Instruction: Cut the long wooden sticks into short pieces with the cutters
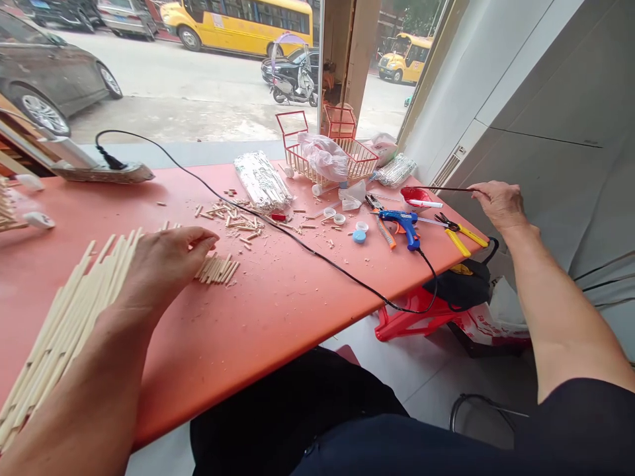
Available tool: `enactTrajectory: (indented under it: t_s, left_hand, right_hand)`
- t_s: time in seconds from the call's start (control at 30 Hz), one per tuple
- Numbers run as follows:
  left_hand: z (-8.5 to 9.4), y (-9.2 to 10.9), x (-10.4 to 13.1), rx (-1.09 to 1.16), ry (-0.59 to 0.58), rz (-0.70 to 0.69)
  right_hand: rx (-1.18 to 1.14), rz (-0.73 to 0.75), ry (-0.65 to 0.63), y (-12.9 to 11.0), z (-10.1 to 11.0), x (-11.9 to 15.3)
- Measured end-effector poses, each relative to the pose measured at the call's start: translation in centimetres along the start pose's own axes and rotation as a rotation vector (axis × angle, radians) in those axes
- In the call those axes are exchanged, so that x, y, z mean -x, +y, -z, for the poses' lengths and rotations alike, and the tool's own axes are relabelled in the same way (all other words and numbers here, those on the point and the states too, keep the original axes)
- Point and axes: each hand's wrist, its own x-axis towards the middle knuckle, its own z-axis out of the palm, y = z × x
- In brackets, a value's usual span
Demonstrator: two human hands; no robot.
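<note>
My left hand is low over the table, palm down, with its fingers curled and thumb and forefinger close together. Whatever may be in its grasp is hidden. Long pale wooden sticks lie side by side under and beside that wrist. A row of short wooden sticks lies just past the fingertips. At the far right, my right hand pinches a thin dark stick, held nearly level. Its far end reaches the small red bowl; a white stick rests across the rim.
A blue glue gun, yellow-handled cutters and orange-handled pliers lie near the bowl. A black cord crosses the pink table. Behind stand a wooden cart with red handles, a wrapped bundle and scattered stick pieces.
</note>
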Motion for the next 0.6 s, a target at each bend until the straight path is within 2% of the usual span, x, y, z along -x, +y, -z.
enactTrajectory:
  t_s: [0.13, 0.23, 0.4, 0.6]
  left_hand:
    - [0.0, -0.1, -0.1, 0.004, 0.004, -0.008]
    - [-0.1, -0.3, -0.2, 0.025, 0.001, -0.026]
    - [-0.3, -0.6, -0.5, 0.033, 0.018, -0.034]
    - [-0.7, -1.1, -0.7, -0.01, -0.011, -0.026]
  right_hand:
    - [0.07, 0.023, -0.024, 1.6, 2.1, -0.3]
    - [0.13, 0.059, -0.084, 1.9, 2.7, -0.6]
    - [0.128, 0.102, -0.206, 0.9, 1.6, -1.6]
    - [0.131, 0.116, -0.279, -0.5, -0.1, -3.1]
